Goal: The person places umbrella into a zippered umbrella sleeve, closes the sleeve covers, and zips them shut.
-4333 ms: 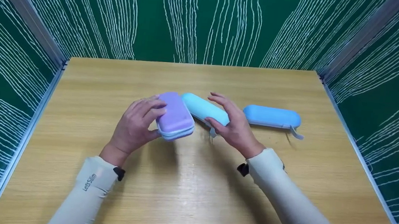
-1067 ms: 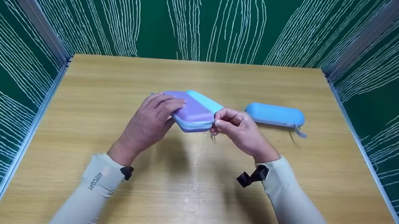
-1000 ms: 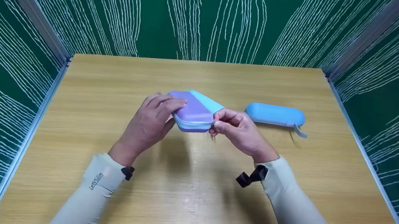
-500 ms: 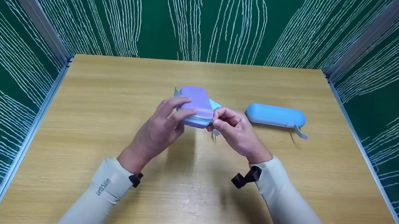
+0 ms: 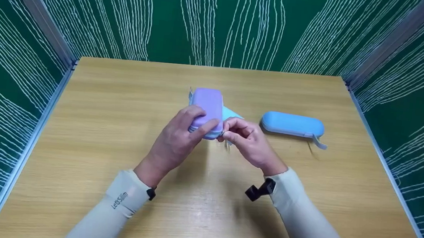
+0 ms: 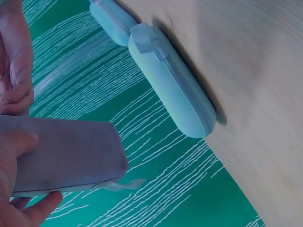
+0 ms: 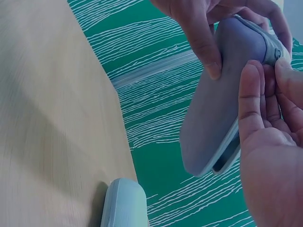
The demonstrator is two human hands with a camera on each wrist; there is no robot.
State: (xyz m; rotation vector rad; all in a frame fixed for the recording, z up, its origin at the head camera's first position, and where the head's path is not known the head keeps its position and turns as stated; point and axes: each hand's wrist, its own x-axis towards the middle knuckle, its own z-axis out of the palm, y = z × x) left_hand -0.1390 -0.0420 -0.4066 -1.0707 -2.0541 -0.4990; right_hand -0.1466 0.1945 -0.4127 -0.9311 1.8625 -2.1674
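Observation:
My left hand [image 5: 173, 142] grips a purple zip case [image 5: 208, 103] above the table, fingers over the lid and around the near end. My right hand [image 5: 250, 143] is at the case's near right corner, where thumb and fingertips pinch the zipper pull [image 7: 278, 53]. Along the side of the case a dark gap shows in the right wrist view, so the zip is partly undone there. A small strap [image 6: 125, 184] sticks out from the far end. Behind, a turquoise case [image 5: 231, 114] lies on the table, mostly hidden by the purple one.
A blue case [image 5: 292, 124] with a grey strap [image 5: 319, 142] lies on the right of the wooden table [image 5: 122, 88]. Green panels with white wavy lines [image 5: 170, 19] enclose the table's back and sides.
Over the last seconds my right hand came from above the turquoise case to the zipper pull. The purple case has swung round to point away, and my left hand shifted right along it.

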